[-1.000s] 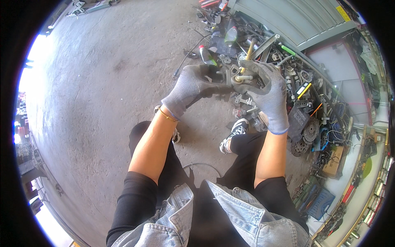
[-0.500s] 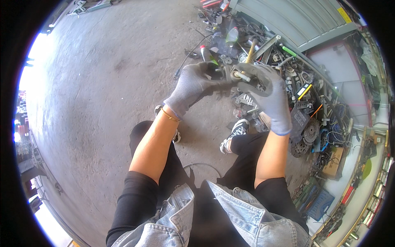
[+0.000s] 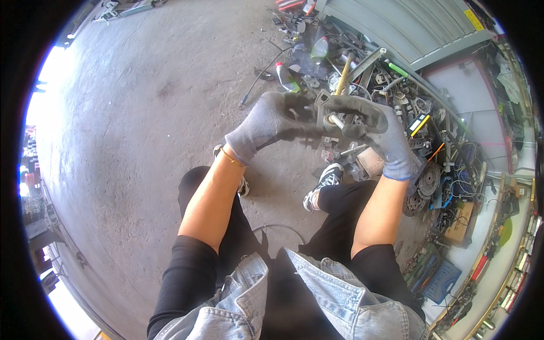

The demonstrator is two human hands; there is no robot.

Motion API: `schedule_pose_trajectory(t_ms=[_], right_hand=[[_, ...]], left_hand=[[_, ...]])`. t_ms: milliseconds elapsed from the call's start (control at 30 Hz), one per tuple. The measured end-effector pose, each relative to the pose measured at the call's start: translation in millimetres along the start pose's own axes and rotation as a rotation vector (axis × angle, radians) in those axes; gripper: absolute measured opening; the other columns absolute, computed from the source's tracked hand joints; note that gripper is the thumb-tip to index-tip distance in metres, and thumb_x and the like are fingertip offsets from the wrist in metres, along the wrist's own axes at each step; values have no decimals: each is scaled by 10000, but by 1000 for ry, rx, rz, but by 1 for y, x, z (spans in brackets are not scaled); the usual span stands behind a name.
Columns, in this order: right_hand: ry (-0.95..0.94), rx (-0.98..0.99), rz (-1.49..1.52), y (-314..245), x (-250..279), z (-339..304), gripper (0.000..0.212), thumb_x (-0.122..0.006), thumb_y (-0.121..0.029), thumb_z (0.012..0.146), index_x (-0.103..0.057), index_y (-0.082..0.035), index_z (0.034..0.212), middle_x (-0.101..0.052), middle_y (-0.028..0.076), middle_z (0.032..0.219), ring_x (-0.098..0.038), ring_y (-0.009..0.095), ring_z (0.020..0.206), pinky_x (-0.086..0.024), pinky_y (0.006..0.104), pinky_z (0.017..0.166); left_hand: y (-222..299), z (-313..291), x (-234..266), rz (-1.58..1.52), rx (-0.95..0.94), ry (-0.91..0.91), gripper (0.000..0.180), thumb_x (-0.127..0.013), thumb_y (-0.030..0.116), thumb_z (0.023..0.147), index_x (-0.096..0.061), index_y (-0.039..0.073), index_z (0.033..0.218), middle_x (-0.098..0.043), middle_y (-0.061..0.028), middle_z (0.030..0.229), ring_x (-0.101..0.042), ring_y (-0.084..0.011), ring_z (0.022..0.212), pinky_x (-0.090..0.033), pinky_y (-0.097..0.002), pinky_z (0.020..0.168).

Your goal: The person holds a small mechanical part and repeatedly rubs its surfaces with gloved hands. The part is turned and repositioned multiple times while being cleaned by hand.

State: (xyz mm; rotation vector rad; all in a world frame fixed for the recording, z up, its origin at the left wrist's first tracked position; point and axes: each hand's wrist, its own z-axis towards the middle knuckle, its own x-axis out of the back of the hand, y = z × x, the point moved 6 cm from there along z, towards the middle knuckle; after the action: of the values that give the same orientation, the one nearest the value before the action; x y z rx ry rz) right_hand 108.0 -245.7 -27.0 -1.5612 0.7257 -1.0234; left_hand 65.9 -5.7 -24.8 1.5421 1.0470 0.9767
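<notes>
My left hand (image 3: 266, 123), in a grey work glove with a dark palm, is closed round a dark metal part (image 3: 323, 109) in front of me. The part has a squared lug with a hole at its top; its far side is hidden by my fingers. A short pale metal pin (image 3: 336, 121) sticks out of it to the right. My right hand (image 3: 385, 127), gloved the same way, curls beside the part, with fingertips and thumb around the pin's outer end. Its thumb touches or nearly touches the tip.
A heap of scrap vehicle parts (image 3: 396, 93) spreads over the concrete floor (image 3: 141, 141) ahead and right. In it lie a red-capped bottle (image 3: 288, 78), a yellow handle (image 3: 344, 75) and brake discs (image 3: 429, 180). A blue tool case (image 3: 442, 281) and a cardboard box (image 3: 459, 222) stand at right.
My right hand has moved slightly right and down, its fingers now nearer the pin's end. The metal part has turned and shifted a little; my left hand keeps its hold.
</notes>
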Motion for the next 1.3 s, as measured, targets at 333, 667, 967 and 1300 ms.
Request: schedule_pose_trajectory(t_ms=[333,667,967,1300], right_hand=[[32,-52,-101,-50,-44,9,465,-783,28,833,-695,-9,1288,-717,32,996,-642,57,904,-546,224,734],[224,93,-128,-44,-45,21,377,-695,30,881,-684,26,1258,-769,66,948,-670,74,871,-535,226,785],[218,137,-27,-46,-43,17,365,-482,99,922,-711,34,1199,-771,90,1060,-710,102,885,-560,255,835],[159,256,-20,-79,-33,4,297,-705,43,900,-716,11,1195,-733,73,1151,-678,126,1082,-524,287,964]], left_hand=[[-1,4,-8,-55,-16,52,521,-903,351,774,-739,-36,1081,-723,-38,831,-639,-97,707,-522,-264,661],[4,2,-13,101,-86,82,436,-897,258,761,-749,-28,1055,-784,-94,920,-719,-117,798,-573,-300,747],[-5,2,2,-21,-72,166,514,-936,327,710,-756,-27,1036,-763,-72,879,-700,-115,756,-564,-284,713],[-3,4,9,-11,-42,183,547,-929,377,737,-750,-17,1070,-747,-60,884,-667,-103,757,-555,-271,690]])
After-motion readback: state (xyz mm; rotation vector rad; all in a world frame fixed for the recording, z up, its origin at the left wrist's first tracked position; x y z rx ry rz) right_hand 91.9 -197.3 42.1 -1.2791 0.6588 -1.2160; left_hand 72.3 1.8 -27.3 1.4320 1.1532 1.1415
